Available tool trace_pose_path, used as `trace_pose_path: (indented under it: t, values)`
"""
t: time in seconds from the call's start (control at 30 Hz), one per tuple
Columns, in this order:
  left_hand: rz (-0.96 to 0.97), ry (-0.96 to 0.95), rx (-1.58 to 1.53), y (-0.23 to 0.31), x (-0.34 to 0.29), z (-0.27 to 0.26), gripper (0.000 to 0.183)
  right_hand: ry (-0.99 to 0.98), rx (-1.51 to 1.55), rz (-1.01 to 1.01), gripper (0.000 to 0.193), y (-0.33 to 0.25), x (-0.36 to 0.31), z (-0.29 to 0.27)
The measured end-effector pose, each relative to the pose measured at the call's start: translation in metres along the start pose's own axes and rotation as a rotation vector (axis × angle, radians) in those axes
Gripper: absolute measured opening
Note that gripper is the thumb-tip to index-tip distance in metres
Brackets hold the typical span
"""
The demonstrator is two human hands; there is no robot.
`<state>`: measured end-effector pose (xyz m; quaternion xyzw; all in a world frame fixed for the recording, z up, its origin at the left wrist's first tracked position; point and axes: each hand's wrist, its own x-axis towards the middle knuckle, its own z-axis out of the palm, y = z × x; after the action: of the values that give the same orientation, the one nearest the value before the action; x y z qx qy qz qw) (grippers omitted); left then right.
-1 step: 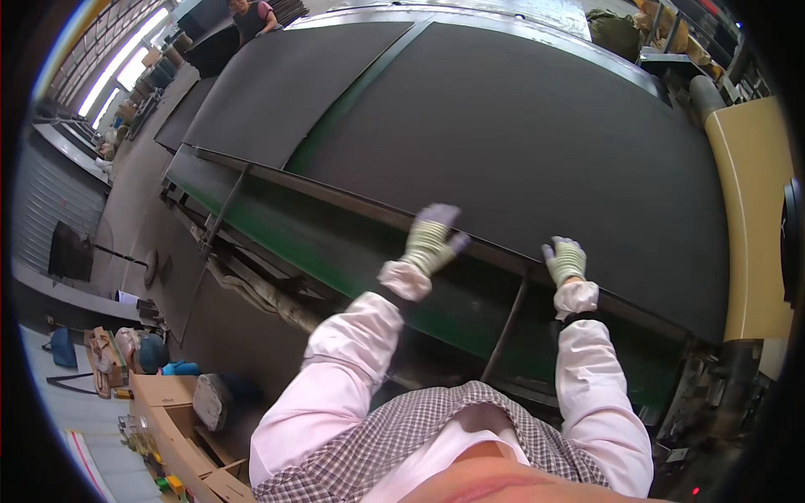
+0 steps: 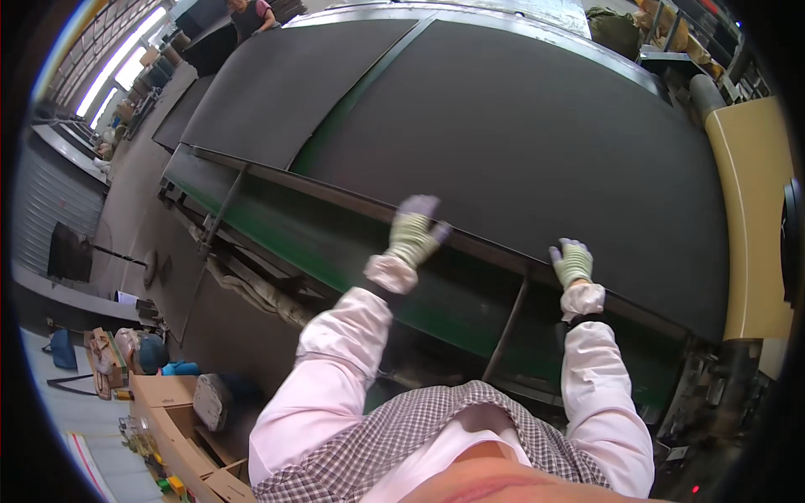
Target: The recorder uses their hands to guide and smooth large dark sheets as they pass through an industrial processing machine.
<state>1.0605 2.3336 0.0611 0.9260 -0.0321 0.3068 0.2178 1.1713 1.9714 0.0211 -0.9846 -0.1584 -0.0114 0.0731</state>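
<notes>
A large, dark grey flat sheet (image 2: 545,142) lies on a long machine bed in front of me. A second dark sheet (image 2: 293,88) lies to its left, and a strip of green belt (image 2: 317,144) shows between the two. My left hand (image 2: 412,232), in a striped glove with pale purple fingertips, is open at the near edge of the large sheet, thumb apart from the fingers. It is slightly blurred. Farther right, my right hand (image 2: 573,261) wears a similar glove and is open at the same edge, fingers spread. Whether either hand touches the sheet I cannot tell.
A metal rail (image 2: 335,189) runs along the bed's near side, above a lower green belt (image 2: 277,226). At the right stands a large yellow roller-like cover (image 2: 750,218). Another person (image 2: 250,17) is at the far left end. Cardboard boxes (image 2: 163,391) sit at lower left.
My left hand has shifted left along the sheet's near edge. My right hand has moved slightly right. Both sheets look almost the same, with at most a slight shift left.
</notes>
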Motion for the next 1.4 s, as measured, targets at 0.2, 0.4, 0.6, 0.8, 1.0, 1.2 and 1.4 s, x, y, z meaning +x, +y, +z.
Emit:
trace_pose_path:
  t: [0.2, 0.4, 0.6, 0.8, 1.0, 1.2, 1.4]
  values:
    - [-0.441, -0.078, 0.472, -0.172, 0.015, -0.061, 0.084, -0.057, -0.110, 0.172, 0.042, 0.062, -0.021, -0.025]
    - [-0.629, -0.368, 0.523, -0.199, 0.049, -0.040, 0.097, -0.283, -0.388, 0.409, 0.046, 0.104, -0.022, -0.041]
    - [-0.737, -0.810, 0.540, -0.099, 0.096, -0.022, 0.113, 0.119, 0.004, -0.109, 0.043, -0.012, 0.015, -0.040]
    - [-0.559, -0.715, 0.239, -0.112, 0.105, 0.013, 0.099, 0.063, 0.354, -0.336, 0.051, -0.169, 0.071, -0.006]
    - [-0.698, -0.548, 0.563, -0.189, 0.081, -0.031, 0.088, -0.184, 0.262, -0.005, 0.076, -0.189, 0.066, -0.006]
    - [-0.578, -0.736, 0.367, -0.141, 0.080, -0.024, 0.075, -0.177, 0.110, 0.172, 0.080, -0.124, 0.038, -0.016]
    - [-0.459, -0.310, 0.567, -0.237, 0.065, -0.038, 0.059, -0.209, 0.038, 0.238, 0.075, -0.047, 0.018, -0.017]
